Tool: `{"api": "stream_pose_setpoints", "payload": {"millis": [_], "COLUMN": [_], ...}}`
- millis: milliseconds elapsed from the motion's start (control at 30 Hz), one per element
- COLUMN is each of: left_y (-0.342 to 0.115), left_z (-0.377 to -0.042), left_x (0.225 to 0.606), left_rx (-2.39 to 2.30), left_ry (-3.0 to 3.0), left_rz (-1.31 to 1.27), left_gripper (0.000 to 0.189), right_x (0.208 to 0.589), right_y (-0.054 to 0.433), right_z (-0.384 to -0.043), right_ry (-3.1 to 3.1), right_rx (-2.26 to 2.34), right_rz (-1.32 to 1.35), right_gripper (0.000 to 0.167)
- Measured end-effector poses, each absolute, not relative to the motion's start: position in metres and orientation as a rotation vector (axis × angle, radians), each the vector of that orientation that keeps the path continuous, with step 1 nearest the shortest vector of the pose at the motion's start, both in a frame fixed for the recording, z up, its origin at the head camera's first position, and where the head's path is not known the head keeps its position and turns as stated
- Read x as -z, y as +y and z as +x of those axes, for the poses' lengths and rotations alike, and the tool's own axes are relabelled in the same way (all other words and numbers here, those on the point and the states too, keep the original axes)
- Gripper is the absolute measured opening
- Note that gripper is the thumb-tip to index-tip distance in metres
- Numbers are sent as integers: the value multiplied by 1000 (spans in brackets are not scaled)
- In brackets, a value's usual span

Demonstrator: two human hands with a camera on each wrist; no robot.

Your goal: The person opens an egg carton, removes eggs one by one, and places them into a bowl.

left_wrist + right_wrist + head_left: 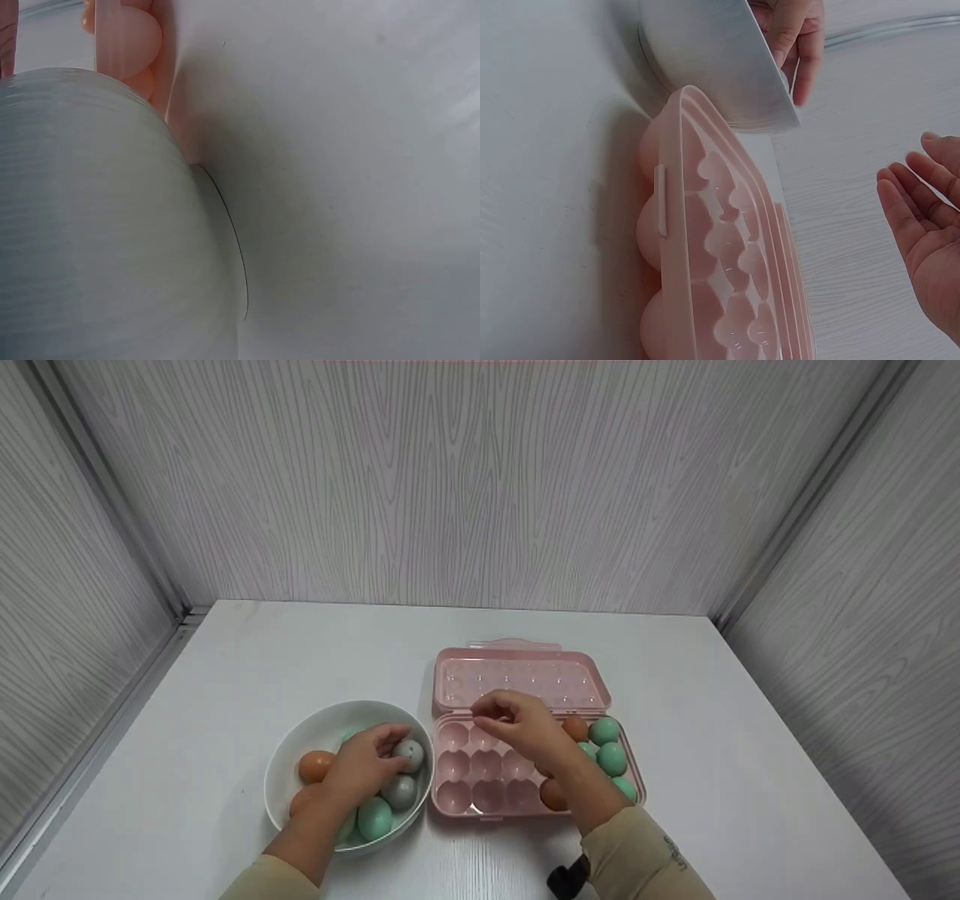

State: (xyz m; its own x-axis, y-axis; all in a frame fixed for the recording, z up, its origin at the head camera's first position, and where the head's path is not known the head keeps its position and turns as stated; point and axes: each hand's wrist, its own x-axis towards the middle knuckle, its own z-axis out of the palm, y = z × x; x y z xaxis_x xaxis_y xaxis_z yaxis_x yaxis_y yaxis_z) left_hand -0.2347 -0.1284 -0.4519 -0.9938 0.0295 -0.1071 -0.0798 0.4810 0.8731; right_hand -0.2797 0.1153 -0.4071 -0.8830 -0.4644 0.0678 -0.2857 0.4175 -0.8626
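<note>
Inside a white bowl [279, 780], my left hand [364, 761] has its fingers and thumb around a speckled grey egg [410, 754]. A second grey egg [400, 793], green eggs [375, 819] and orange-brown eggs [316, 766] lie near it in the bowl. Over a pink egg box [486, 796] hovers my right hand [525, 727], fingers loosely bent, holding nothing; the right wrist view shows its bare palm. Brown eggs [553, 795] and green eggs [612, 759] sit in the box's right-hand cups, partly hidden by my right forearm.
The box's pink lid [525, 679] lies folded back, away from me. Bowl and box stand close side by side on a white table [720, 780]. Pale wood-grain panels [465, 487] enclose the back and sides. A small black object [568, 879] shows beside my right sleeve.
</note>
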Motion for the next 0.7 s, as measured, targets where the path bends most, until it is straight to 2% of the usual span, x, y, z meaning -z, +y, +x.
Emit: {"api": "stream_pose_setpoints", "payload": {"millis": [433,700], "left_y": [-123,-111], "left_z": [-239,-237], "left_x": [435,423], "left_rx": [-1672,-1775], "left_ry": [2549,2491], "left_rz": [-22,20], "left_gripper": [46,47], "right_x": [400,401], "right_y": [128,151], "right_z": [-278,-282], "right_ry": [2509,2536], "right_rx": [1461,1429], "right_rz": [-660,-643], "right_gripper": [15,18]}}
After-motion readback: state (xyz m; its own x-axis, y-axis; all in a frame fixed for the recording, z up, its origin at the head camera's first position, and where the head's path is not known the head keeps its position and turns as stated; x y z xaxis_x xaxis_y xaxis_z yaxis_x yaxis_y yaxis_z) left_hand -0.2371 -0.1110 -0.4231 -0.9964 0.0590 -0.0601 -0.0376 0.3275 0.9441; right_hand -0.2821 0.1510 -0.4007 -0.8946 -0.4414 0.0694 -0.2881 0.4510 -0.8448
